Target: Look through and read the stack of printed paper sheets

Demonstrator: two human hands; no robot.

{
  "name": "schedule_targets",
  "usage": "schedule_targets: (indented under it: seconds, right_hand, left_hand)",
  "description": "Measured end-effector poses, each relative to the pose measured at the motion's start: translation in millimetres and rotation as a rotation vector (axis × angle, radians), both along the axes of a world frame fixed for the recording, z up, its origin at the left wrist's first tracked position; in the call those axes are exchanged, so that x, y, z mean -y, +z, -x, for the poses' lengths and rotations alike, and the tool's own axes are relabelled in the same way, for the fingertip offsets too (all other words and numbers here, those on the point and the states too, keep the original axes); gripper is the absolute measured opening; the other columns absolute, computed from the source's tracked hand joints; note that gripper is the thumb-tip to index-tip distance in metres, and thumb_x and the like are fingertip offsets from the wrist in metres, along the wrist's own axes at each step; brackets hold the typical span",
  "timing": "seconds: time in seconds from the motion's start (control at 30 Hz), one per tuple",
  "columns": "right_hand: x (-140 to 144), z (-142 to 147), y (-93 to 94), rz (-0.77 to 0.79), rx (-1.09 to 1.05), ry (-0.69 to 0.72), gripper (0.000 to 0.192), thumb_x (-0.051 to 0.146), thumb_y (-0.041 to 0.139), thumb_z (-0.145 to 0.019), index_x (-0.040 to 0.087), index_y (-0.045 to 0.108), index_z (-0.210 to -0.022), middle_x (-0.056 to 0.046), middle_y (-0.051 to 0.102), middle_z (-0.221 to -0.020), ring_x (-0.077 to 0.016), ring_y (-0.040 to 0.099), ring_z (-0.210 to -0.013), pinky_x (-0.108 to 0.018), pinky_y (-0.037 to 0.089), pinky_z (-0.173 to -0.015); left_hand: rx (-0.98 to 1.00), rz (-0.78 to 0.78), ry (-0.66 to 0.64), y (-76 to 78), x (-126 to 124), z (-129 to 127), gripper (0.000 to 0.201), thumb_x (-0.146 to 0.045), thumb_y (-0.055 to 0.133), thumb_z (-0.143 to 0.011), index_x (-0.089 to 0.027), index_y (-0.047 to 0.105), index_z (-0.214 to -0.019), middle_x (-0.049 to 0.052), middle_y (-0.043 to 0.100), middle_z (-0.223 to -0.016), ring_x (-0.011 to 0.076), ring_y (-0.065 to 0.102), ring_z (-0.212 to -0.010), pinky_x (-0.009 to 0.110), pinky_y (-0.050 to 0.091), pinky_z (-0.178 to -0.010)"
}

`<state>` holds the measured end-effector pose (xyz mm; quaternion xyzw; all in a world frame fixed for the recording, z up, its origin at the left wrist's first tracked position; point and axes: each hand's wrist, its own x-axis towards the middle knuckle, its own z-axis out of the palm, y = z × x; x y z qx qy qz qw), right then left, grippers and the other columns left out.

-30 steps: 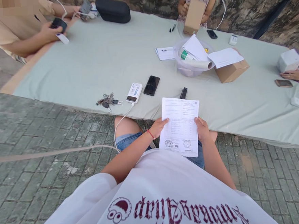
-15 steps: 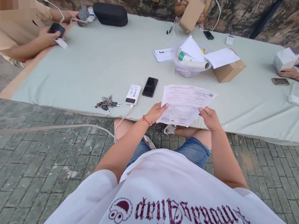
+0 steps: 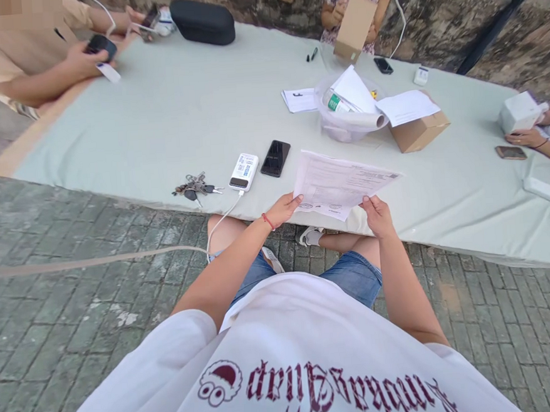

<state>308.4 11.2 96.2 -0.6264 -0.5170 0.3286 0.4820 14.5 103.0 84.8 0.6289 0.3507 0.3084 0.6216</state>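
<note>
A printed sheet of paper (image 3: 341,179) with stamps along its lower edge is held out over the table's near edge. My left hand (image 3: 285,209), with a red string at the wrist, pinches its lower left corner, thumb on top. My right hand (image 3: 377,216) grips the lower right edge between thumb and fingers. Beyond my left hand lie a black phone (image 3: 276,158) and a white power bank (image 3: 244,172) with a white cable plugged in. A bunch of keys (image 3: 195,189) rests left of them.
On the cloth-covered table (image 3: 156,120) stand a clear plastic tub (image 3: 340,126) with papers and a roll, a cardboard box (image 3: 420,133) under a sheet, and a black case (image 3: 202,22). A co-worker's hands (image 3: 86,59) hold a device at left. Other people handle boxes opposite and at right.
The paper has tilted flatter and its lower edge has risen slightly. Both my hands have shifted a little left, still gripping it. The box held by the person opposite has turned more upright.
</note>
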Motion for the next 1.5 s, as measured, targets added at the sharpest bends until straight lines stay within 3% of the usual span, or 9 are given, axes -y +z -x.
schedule_targets:
  seconds: [0.2, 0.33, 0.5, 0.63, 0.73, 0.93, 1.1, 1.3, 1.5]
  right_hand:
    - [-1, 7, 12.5, 0.014, 0.115, -0.091, 0.039, 0.059, 0.049, -0.094, 0.023, 0.064, -0.097, -0.001, 0.065, -0.084, -0.018, 0.056, -0.075, -0.033, 0.048, -0.071]
    - [5, 12, 5.6, 0.059, 0.12, -0.135, 0.037, 0.057, 0.048, -0.094, 0.023, 0.057, -0.083, 0.0, 0.059, -0.077, -0.0165, 0.05, -0.069, -0.031, 0.042, -0.065]
    - [13, 15, -22.4, 0.119, 0.083, -0.282, 0.038, 0.057, 0.047, -0.092, 0.024, 0.045, -0.073, 0.002, 0.049, -0.068, -0.0162, 0.042, -0.065, -0.031, 0.037, -0.06]
    - [18, 21, -38.0, 0.166, 0.061, -0.315, 0.038, 0.059, 0.044, -0.091, 0.026, 0.043, -0.072, 0.001, 0.048, -0.068, -0.018, 0.042, -0.066, -0.033, 0.038, -0.062]
    - [20, 24, -38.4, 0.167, 0.052, -0.311, 0.039, 0.061, 0.043, -0.09, 0.026, 0.046, -0.075, 0.0, 0.051, -0.071, -0.0195, 0.045, -0.069, -0.035, 0.041, -0.064]
    - [20, 20, -28.1, 0.211, 0.075, -0.295, 0.035, 0.055, 0.049, -0.09, 0.026, 0.044, -0.073, 0.0, 0.052, -0.071, -0.0186, 0.044, -0.067, -0.034, 0.039, -0.064]
    - [18, 14, -33.5, 0.234, 0.066, -0.205, 0.032, 0.054, 0.048, -0.09, 0.024, 0.049, -0.078, 0.001, 0.056, -0.076, -0.0178, 0.046, -0.069, -0.033, 0.039, -0.065]
    - [14, 12, -40.6, 0.251, 0.063, -0.162, 0.034, 0.056, 0.049, -0.089, 0.023, 0.054, -0.082, 0.0, 0.06, -0.078, -0.018, 0.048, -0.071, -0.033, 0.041, -0.065]
    - [10, 11, -43.9, 0.255, 0.062, -0.168, 0.032, 0.053, 0.05, -0.089, 0.023, 0.056, -0.085, 0.0, 0.06, -0.08, -0.0178, 0.05, -0.072, -0.033, 0.042, -0.066]
  left_hand:
    - [0.189, 0.172, -0.031, -1.0, 8, -4, 0.068, -0.063, 0.062, -0.085, -0.011, 0.064, -0.128, 0.017, 0.07, -0.124, 0.0339, 0.063, -0.119, 0.05, 0.044, -0.106]
    - [0.28, 0.288, 0.099, -23.7, 24, -8, 0.061, -0.062, 0.064, -0.083, -0.015, 0.061, -0.122, 0.015, 0.071, -0.119, 0.029, 0.065, -0.109, 0.046, 0.047, -0.1]
    - [0.026, 0.25, 0.302, -53.4, 48, -11, 0.041, -0.057, 0.061, -0.084, -0.017, 0.061, -0.096, 0.008, 0.069, -0.097, 0.0243, 0.062, -0.094, 0.04, 0.047, -0.091]
    - [-0.117, 0.173, 0.367, -59.5, 61, -15, 0.028, -0.048, 0.057, -0.089, -0.019, 0.06, -0.09, 0.005, 0.066, -0.088, 0.0227, 0.06, -0.089, 0.037, 0.045, -0.091]
    - [-0.123, 0.194, 0.397, -60.6, 66, -15, 0.028, -0.047, 0.057, -0.089, -0.02, 0.06, -0.086, 0.005, 0.067, -0.086, 0.0234, 0.06, -0.09, 0.037, 0.045, -0.091]
    - [0.201, 0.498, 0.204, -63.1, 75, -4, 0.046, -0.052, 0.072, -0.079, -0.013, 0.067, -0.102, 0.011, 0.074, -0.103, 0.026, 0.067, -0.099, 0.041, 0.049, -0.093]
    - [0.345, 0.741, 0.071, -59.7, 78, 6, 0.049, -0.037, 0.082, -0.072, -0.01, 0.07, -0.111, 0.017, 0.075, -0.109, 0.0315, 0.07, -0.103, 0.046, 0.051, -0.095]
    - [0.414, 0.846, -0.012, -52.6, 76, 12, 0.044, -0.026, 0.081, -0.073, -0.008, 0.071, -0.112, 0.021, 0.073, -0.115, 0.0349, 0.071, -0.106, 0.05, 0.052, -0.097]
    - [0.456, 0.867, 0.008, -59.4, 77, 12, 0.05, -0.016, 0.083, -0.065, -0.008, 0.069, -0.113, 0.02, 0.074, -0.114, 0.035, 0.071, -0.102, 0.052, 0.052, -0.096]
